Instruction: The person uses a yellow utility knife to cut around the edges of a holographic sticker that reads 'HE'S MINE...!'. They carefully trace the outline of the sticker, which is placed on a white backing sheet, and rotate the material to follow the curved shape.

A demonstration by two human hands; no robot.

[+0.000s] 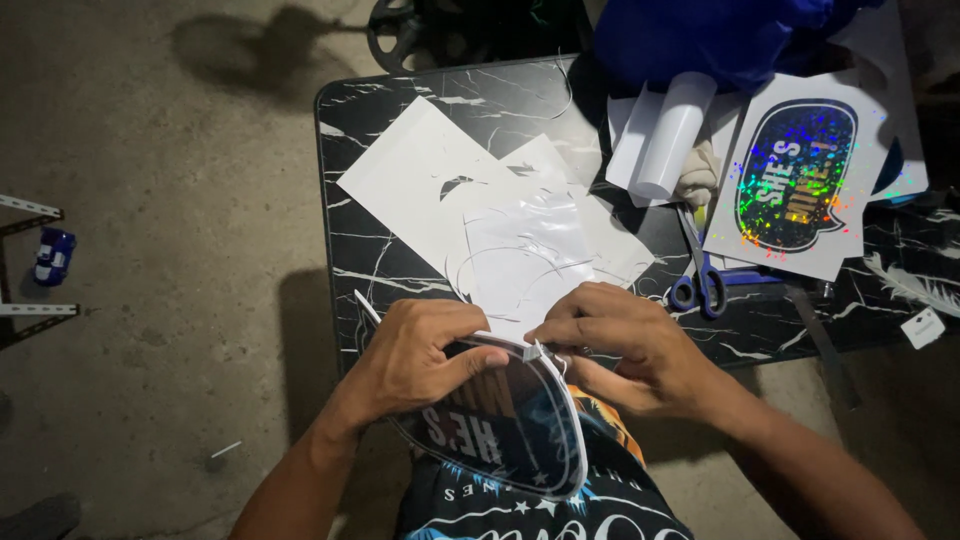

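Observation:
My left hand (420, 355) grips the top left edge of a dark speech-bubble-shaped sign with a white border (520, 425), held over my lap at the table's near edge. My right hand (620, 345) pinches the sign's upper rim, where a thin clear film (525, 250) curls up from it onto the table. Lettering on the sign is partly hidden by my left hand.
A black marble-pattern table (390, 270) carries white paper sheets (430, 175), blue-handled scissors (698, 285), a white roll (672, 135) and a second holographic speech-bubble sign on white backing (795, 175). Blue cloth (700, 35) lies at the far edge. Concrete floor (170, 300) lies left.

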